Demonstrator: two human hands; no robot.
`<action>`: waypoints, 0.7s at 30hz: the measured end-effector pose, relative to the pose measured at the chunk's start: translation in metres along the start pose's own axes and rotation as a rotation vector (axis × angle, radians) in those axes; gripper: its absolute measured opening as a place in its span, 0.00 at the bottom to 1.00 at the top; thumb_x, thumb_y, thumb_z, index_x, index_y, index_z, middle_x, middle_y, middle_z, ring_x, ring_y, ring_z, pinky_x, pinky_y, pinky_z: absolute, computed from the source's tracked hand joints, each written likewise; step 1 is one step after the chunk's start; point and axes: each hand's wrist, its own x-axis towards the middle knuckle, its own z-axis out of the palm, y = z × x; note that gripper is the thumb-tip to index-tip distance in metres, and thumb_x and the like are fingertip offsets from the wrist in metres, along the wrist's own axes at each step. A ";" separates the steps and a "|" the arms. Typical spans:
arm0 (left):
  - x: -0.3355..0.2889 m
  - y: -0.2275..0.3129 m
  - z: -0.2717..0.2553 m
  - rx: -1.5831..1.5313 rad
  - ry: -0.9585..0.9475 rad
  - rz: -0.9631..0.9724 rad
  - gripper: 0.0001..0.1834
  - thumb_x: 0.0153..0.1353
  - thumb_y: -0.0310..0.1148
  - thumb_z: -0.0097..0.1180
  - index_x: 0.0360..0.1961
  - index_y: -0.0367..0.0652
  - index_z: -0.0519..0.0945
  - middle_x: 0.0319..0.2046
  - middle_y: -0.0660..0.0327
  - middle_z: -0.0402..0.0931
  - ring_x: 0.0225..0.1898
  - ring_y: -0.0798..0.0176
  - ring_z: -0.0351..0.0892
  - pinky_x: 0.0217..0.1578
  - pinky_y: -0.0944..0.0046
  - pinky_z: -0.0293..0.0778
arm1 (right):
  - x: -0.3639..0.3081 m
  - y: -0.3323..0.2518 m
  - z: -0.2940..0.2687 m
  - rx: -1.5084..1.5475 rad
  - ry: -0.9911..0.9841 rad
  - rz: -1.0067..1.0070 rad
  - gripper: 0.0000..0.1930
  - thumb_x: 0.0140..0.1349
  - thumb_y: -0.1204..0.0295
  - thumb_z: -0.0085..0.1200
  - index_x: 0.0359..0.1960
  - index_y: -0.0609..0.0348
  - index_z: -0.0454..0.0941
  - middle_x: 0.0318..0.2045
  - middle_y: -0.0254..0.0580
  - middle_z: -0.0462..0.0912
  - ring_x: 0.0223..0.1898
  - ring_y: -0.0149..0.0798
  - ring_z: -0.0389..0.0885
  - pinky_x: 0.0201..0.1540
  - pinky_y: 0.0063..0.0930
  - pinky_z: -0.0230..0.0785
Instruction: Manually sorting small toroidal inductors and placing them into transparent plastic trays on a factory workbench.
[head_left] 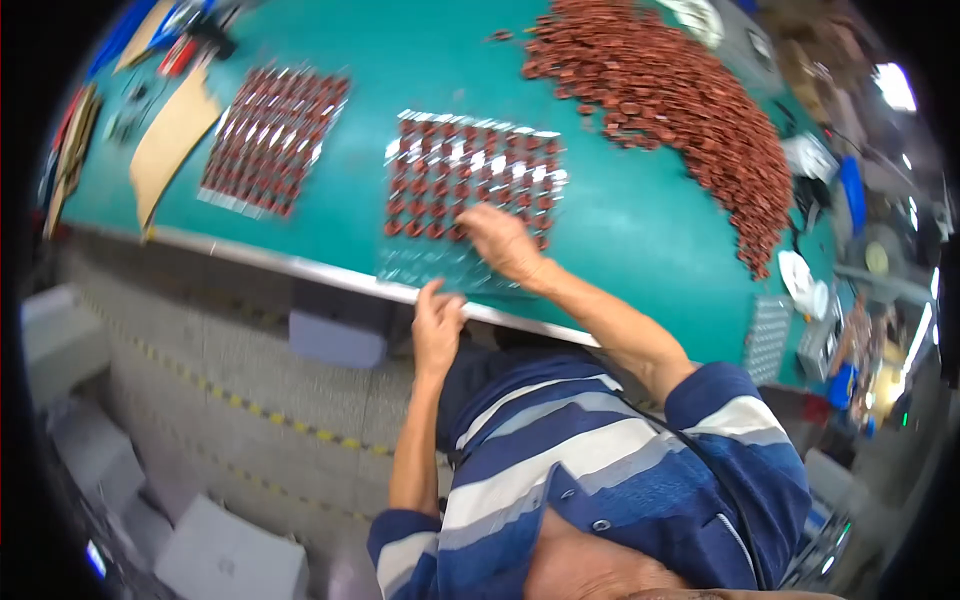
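Note:
On the green table [350, 235] lies a clear plastic tray [400, 262] with rows of pockets. Small reddish-brown pieces [425, 187] fill most rows; pockets along the near edge hold none. My right hand [503, 243] reaches over the nearest filled rows, its fingers bent together and pointing down at the pockets. Whatever may be between the fingertips is hidden. By the table's front edge, just below the tray, my left hand [437, 325] has loosely curved fingers, thumb and forefinger apart. Nothing shows in it, and whether it touches the tray is unclear.
To the left lies another tray [270, 140] filled with reddish-brown pieces, beside tan cardboard [172, 140]. A large heap of loose pieces [680, 110] spreads over the far right. Near the right end stands a grey perforated panel [768, 338]. Grey boxes [232, 550] stand on the floor.

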 end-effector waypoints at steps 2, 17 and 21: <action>-0.016 -0.002 -0.013 0.020 0.043 -0.034 0.19 0.65 0.29 0.50 0.56 0.36 0.66 0.33 0.58 0.77 0.28 0.72 0.73 0.29 0.72 0.70 | -0.002 -0.014 -0.013 0.023 0.031 0.023 0.11 0.55 0.78 0.56 0.41 0.56 0.77 0.39 0.45 0.78 0.38 0.49 0.79 0.39 0.35 0.75; -0.073 -0.012 -0.020 0.089 0.117 -0.046 0.14 0.66 0.29 0.47 0.51 0.36 0.69 0.32 0.57 0.76 0.27 0.70 0.74 0.26 0.73 0.71 | 0.001 0.184 -0.170 -0.665 0.106 0.202 0.15 0.53 0.69 0.59 0.41 0.58 0.71 0.36 0.51 0.73 0.42 0.53 0.72 0.44 0.44 0.69; -0.062 -0.023 0.002 0.028 0.093 -0.065 0.13 0.64 0.26 0.48 0.49 0.35 0.70 0.31 0.57 0.77 0.26 0.71 0.74 0.24 0.73 0.71 | -0.033 0.183 -0.183 -0.600 0.089 0.117 0.12 0.53 0.68 0.58 0.36 0.57 0.71 0.31 0.53 0.70 0.38 0.55 0.72 0.39 0.47 0.68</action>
